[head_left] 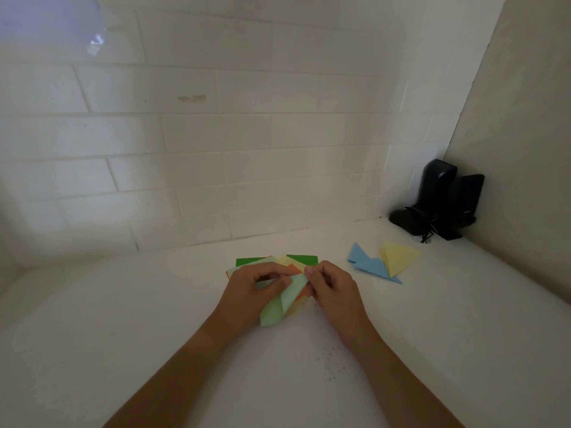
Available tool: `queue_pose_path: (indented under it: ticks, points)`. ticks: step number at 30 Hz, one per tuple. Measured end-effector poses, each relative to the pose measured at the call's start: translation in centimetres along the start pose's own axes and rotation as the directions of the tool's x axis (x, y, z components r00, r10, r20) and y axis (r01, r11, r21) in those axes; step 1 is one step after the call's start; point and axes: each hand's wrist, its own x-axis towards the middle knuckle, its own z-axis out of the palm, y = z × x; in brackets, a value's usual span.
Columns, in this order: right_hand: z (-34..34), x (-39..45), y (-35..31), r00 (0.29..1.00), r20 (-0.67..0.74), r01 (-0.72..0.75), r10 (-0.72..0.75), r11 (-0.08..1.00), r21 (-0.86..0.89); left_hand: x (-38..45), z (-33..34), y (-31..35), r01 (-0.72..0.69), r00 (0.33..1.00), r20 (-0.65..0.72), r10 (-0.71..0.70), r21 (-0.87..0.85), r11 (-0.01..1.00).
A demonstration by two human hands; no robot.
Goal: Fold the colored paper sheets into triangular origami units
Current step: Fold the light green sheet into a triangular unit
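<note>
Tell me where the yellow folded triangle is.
Head view, right side: the yellow triangle lies on the counter, overlapping the blue folded pieces, near the black speakers.

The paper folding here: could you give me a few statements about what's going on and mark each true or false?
1. Both hands hold the light green sheet. True.
2. The finished blue pieces lie to the left of the hands. False: they lie to the right, beside the yellow piece.
3. The left hand and right hand work above a pile of paper. True.
4. The black object stands in the middle of the counter. False: it stands in the far right corner.
</note>
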Motion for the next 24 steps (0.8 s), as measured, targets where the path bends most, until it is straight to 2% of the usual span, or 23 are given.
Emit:
queue_pose_path:
  ticks: [7,24]
  points:
    - [-0.14,-0.18,-0.38,0.995,0.099,0.007,-0.019,0.993,0.120,0.04,-0.05,0.09,0.010,1.000,0.006,-0.010,-0.078,0.997]
    - [-0.28,-0.16,-0.40,0.994,0.111,-0.029,0.017,0.994,0.107,0.22,-0.03,-0.21,0.030,1.000,0.008,-0.029,-0.098,0.995]
